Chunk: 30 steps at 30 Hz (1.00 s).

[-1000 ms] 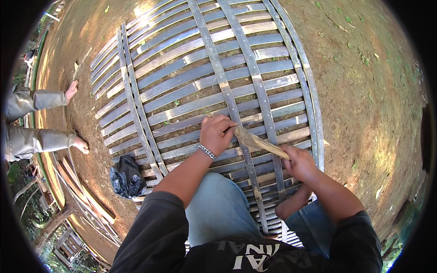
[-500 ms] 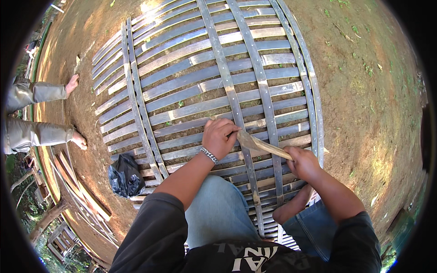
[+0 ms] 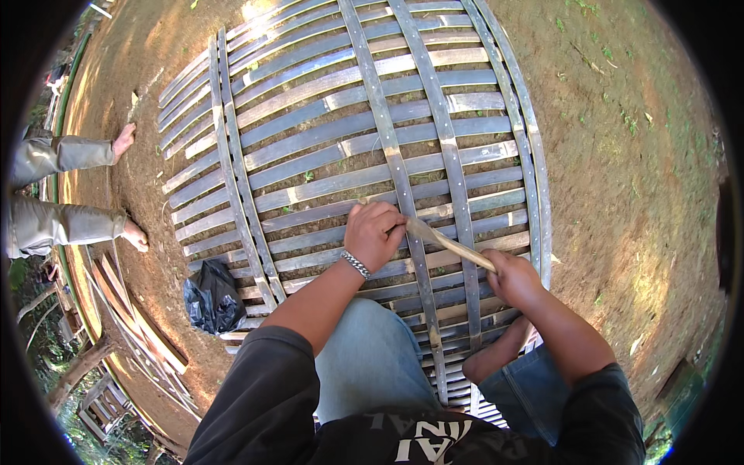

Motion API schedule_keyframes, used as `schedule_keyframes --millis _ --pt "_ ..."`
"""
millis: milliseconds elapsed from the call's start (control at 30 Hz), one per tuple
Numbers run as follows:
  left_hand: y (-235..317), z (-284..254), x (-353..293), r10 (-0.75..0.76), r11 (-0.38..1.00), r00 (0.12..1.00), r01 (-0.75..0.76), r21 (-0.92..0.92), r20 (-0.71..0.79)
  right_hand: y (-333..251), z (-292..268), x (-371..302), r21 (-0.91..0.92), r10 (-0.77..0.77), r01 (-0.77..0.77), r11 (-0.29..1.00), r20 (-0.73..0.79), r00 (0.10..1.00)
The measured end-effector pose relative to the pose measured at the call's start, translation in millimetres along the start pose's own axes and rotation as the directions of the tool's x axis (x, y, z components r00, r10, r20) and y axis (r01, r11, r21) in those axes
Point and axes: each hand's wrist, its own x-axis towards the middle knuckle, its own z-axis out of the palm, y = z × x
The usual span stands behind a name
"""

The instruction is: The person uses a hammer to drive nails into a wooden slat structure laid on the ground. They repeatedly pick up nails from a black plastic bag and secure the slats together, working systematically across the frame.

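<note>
A slatted bamboo panel (image 3: 310, 198) lies on the ground, its long dark slats crossed by nailed strips. My left hand (image 3: 373, 236), with a chain bracelet at the wrist, is closed in a pinch against one cross strip (image 3: 397, 167); whatever the fingertips hold is too small to make out. In my right hand (image 3: 513, 277) is the pale handle of a wooden-handled tool (image 3: 459, 249). Its flat, hatchet-like head, slightly blurred, is down at the strip beside my left fingertips.
On the panel's near left corner sits a black plastic bag (image 3: 212, 298). My knee (image 3: 368, 349) and bare foot (image 3: 496, 353) rest at the near slats. Another person's legs (image 3: 70, 221) stretch in from the left. Loose bamboo strips (image 3: 136, 318) lie on the bare soil (image 3: 620, 170).
The tool's head has turned or dipped slightly, showing less of its flat side. My right hand has shifted a little left, and my left hand keeps its pinch.
</note>
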Motion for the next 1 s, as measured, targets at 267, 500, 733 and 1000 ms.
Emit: schedule_keyframes --millis 267,500,733,1000 --pt "2 -2 1 -0.006 1.0 1.0 0.006 -0.022 -0.002 -4 -5 1 0.009 -0.029 0.029 1.0 -0.038 0.999" --pt "2 -3 -1 -0.021 0.999 0.999 0.022 -0.042 0.025 -2 -2 -3 0.035 -0.08 0.083 0.996 -0.073 0.994" --pt "2 -6 -1 -0.045 0.997 0.998 0.047 -0.059 0.036 -5 -12 6 0.059 0.161 -0.161 0.985 0.009 0.987" --pt "9 -5 2 -0.465 0.816 0.795 0.556 0.159 -0.39 -5 -73 -16 0.086 0.398 -0.396 0.914 -0.005 0.917"
